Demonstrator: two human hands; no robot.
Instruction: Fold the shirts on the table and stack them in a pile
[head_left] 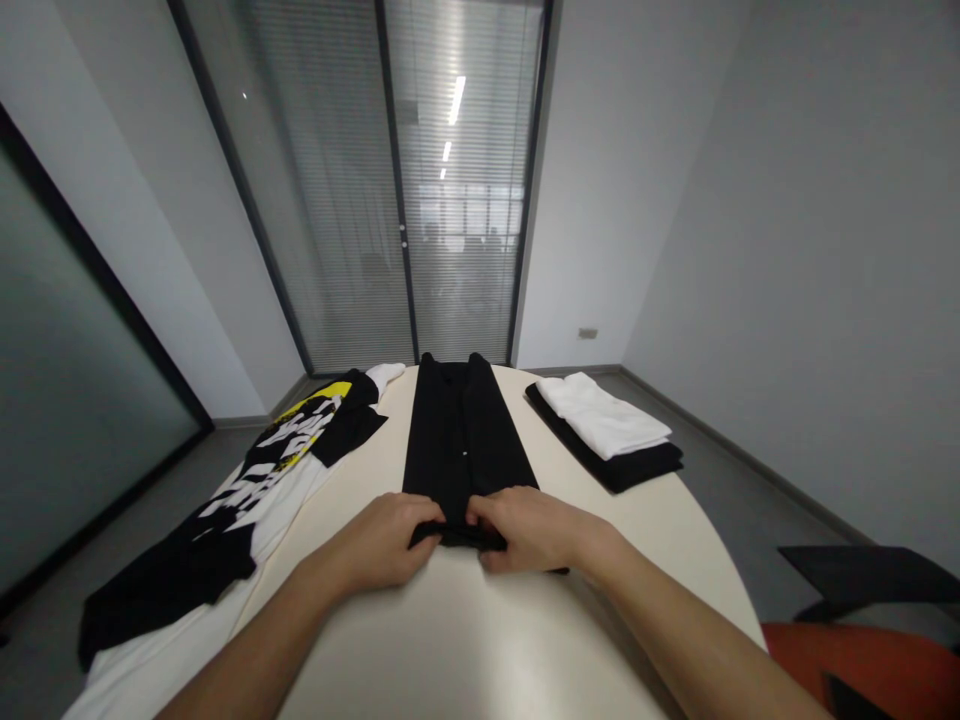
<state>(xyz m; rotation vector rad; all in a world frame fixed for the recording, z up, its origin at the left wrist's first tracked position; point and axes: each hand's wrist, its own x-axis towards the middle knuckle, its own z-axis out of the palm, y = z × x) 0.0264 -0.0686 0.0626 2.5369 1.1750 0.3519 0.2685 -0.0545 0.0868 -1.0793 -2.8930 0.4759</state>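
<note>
A black garment point(466, 430) lies lengthwise on the pale table, folded into a long strip with its far end at the table's back edge. A small white speck shows near its middle. My left hand point(390, 540) pinches the left part of its near edge between thumb and fingers. On the other side, my right hand point(525, 525) is closed on the right part of that same edge. Between the two hands the hem is slightly raised and curled. Which kind of garment it is, I cannot make out.
Left on the table point(360, 640) lie a black T-shirt with white and yellow print point(277, 450) and white cloth point(277, 510) beneath it. To the right, folded white cloth point(604, 415) rests on folded black cloth point(622, 470). An orange chair point(862, 665) stands at the lower right.
</note>
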